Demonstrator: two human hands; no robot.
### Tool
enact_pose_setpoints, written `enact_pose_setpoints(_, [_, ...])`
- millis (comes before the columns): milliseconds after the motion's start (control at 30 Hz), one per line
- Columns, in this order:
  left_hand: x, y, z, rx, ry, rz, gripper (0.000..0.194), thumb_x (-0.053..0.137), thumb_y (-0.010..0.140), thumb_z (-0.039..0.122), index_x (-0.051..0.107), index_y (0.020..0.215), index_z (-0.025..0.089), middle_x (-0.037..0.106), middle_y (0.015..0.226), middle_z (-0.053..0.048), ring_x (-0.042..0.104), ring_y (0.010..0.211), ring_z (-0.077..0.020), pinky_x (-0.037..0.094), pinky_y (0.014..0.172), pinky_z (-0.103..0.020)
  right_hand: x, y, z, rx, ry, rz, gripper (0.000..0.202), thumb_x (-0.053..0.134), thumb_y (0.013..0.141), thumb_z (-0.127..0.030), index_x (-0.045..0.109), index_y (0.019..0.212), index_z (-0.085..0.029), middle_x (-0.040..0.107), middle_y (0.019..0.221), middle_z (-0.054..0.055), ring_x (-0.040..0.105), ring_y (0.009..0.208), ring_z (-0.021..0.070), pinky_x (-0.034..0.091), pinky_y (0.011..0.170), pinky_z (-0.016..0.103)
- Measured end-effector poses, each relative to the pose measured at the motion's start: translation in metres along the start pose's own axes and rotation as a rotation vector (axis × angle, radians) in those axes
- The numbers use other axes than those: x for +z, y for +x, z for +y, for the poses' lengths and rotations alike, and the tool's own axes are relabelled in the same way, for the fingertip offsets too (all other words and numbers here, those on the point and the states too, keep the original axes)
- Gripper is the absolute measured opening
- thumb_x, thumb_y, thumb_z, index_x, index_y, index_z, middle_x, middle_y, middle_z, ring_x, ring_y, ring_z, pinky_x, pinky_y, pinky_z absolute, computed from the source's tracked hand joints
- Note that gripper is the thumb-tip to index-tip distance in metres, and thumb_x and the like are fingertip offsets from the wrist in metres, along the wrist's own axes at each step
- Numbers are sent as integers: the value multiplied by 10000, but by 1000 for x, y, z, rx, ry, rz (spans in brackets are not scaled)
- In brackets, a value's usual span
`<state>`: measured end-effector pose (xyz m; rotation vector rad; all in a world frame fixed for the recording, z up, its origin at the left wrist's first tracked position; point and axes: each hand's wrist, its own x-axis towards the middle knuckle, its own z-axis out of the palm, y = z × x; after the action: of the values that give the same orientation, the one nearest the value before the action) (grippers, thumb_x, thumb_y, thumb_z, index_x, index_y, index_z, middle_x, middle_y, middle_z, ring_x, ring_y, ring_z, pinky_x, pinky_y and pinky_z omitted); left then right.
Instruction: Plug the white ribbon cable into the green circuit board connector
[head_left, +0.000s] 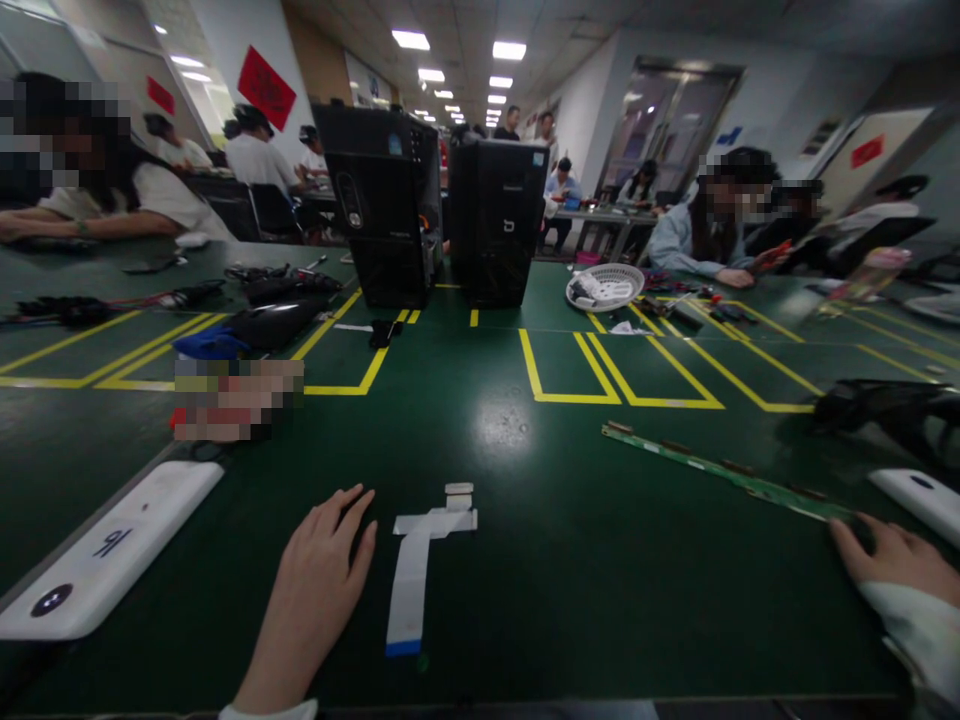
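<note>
My left hand [322,575] lies on the green table with its fingers stretched out and nothing in it. Just right of its fingertips is a white flat ribbon cable [409,575], with a blue end toward me and a connector at its far end. At the right, my right hand [904,560] has its thumb and fingers closed at the near end of a long, narrow green circuit board [720,472]. The board slants away to the left. My fingers partly cover its near end.
White panels with dark round spots lie at the left [124,550] and the right edge [922,500]. Two black computer towers [386,210] stand at the back. A white basket [606,287], cables, tools and yellow tape outlines [577,398] are farther off. Other people sit around.
</note>
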<state>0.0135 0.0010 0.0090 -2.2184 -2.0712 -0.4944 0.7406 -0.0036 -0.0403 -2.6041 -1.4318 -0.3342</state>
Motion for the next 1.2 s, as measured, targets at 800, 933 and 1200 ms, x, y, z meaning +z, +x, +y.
enact_pose_setpoints(800, [0,1,2,38,-4,55,490,360,934,405,595,1264,129,589,1304,-159,538,1213,-310,449,1010,-508,-55,-78,-294,-616,57,150,531,420,937,-435,546,1329,-99,612,1209,192,532,1017,313,440,893,427])
enact_pose_setpoints(933, [1,1,1,36,2,51,496,363,934,412,589,1273,130,582,1313,-161,535,1218,-312,445,1013,-514,-78,-101,-352,-697,58,33,548,423,943,-478,545,1339,-119,591,1239,178,513,1038,324,449,825,407])
enact_pose_setpoints(1200, [2,2,-1,40,36,42,519,346,938,422,590,1277,115,583,1308,-172,538,1209,-321,451,1004,-520,-103,-127,-402,-765,20,-103,615,350,958,-536,482,1391,-120,557,1260,182,481,1111,342,415,836,431])
